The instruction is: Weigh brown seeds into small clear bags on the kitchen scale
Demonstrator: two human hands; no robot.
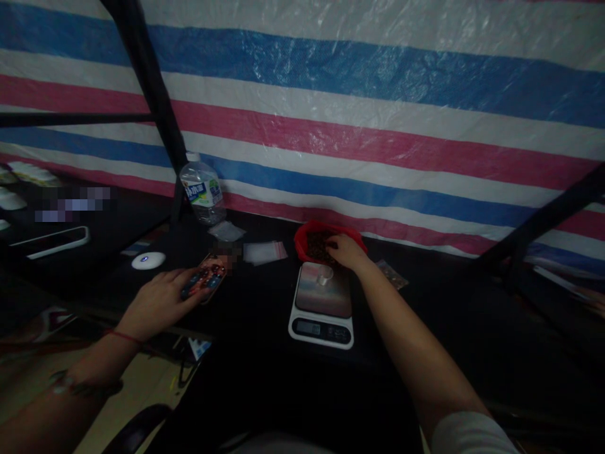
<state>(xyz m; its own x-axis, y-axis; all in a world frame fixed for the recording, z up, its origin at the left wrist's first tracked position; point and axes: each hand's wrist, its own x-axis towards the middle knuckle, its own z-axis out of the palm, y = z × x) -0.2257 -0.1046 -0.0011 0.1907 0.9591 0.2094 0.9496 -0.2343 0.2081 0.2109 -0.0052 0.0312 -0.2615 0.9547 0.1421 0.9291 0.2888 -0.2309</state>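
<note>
My left hand [158, 301] rests on a phone [207, 279] that lies on the dark table, fingertips on its colourful case. My right hand [346, 250] reaches into a red bowl [302, 236] filled with small dark pieces; whether the fingers hold any I cannot tell. Just in front of the bowl stands a white digital kitchen scale [322, 306] with a small clear cup [325, 274] on its platform.
A plastic water bottle [202, 188] stands at the back left by a black pole [151, 94]. Small clear bags [265, 251] lie beside the bowl, another bag [392, 273] to its right. A white round device [148, 260] sits left. A striped tarp [378, 113] closes the back.
</note>
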